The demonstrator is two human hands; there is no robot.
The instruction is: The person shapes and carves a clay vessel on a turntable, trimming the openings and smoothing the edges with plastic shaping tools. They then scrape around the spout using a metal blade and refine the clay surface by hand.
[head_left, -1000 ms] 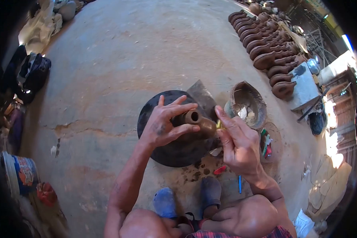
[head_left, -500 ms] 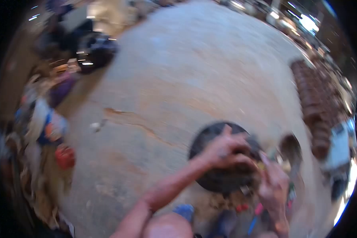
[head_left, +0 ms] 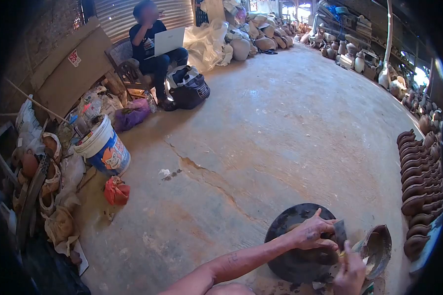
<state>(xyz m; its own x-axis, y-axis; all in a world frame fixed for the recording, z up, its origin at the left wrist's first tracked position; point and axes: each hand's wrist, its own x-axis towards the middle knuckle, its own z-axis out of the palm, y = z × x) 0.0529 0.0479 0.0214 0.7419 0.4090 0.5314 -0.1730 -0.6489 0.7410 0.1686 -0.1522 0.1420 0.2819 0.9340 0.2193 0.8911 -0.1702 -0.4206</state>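
Observation:
Over a dark round turntable (head_left: 280, 223) at the lower right, my left hand (head_left: 311, 233) is spread, with one finger raised and thumb and fingers apart. Brown clay (head_left: 307, 255) lies under it on the disc, partly hidden by the hand. My right hand (head_left: 350, 273) is closed at the disc's right edge, around a tool with a bit of yellow at the fingertips. A flat grey blade (head_left: 339, 233) stands up between my two hands, close to the left fingertips. Right of the disc sits a curved brown bowl-like vessel (head_left: 379, 250), with pale and wet-looking material inside.
Rows of dark clay pieces (head_left: 418, 191) line the right side. A white-and-blue bucket (head_left: 108, 147) and a red bag (head_left: 116, 191) stand on the left. Further back, a person (head_left: 155, 54) sits with a laptop (head_left: 169, 41). A crack (head_left: 206, 177) runs across the floor (head_left: 280, 132).
The view has swung left and steadied, so the turntable and hands sit lower and further right. The blade between my hands now shows clearly. Both hands stay at the disc.

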